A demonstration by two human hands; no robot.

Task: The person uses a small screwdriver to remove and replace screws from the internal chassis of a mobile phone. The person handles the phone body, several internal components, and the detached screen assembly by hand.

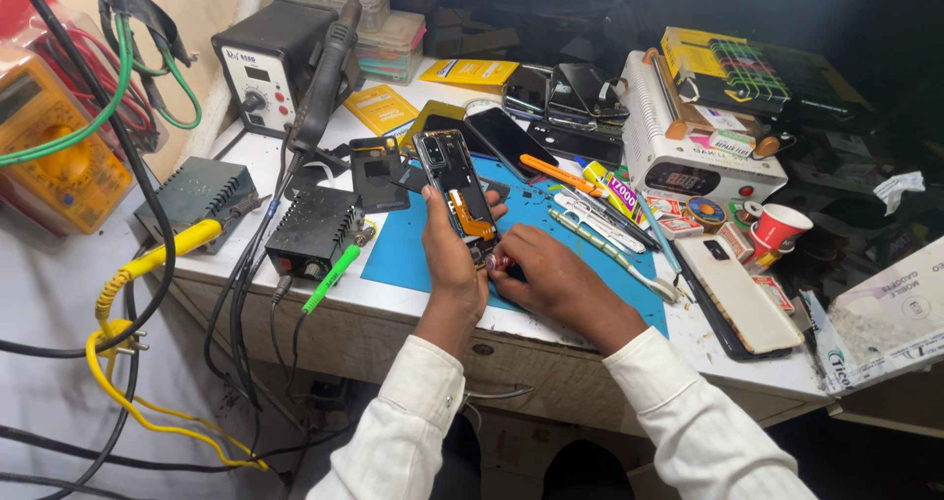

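The white workbench (295, 161) carries a blue work mat (403, 249) near its front edge. At the back left stands a black hot-air station (261, 62) with its handpiece (324, 77) leaning beside it; a white machine (688, 136) sits at the back right. Between them lie several dark phones (565, 92). Right of the mat, a white phone back cover (737, 294) lies flat beside a red paper cup (780, 227), and pens and hand tools (610, 225) are strewn across the mat's right part.

Over the mat, the opened phone (457, 190) is raised, its long axis running from near the person away toward the back left, insides showing with an orange flex strip. The left hand (447, 254) grips its lower part, fingers wrapped around the edges. The right hand (551, 279) touches its bottom end, fingers pinched narrowly there; whether they hold a small tool cannot be told.
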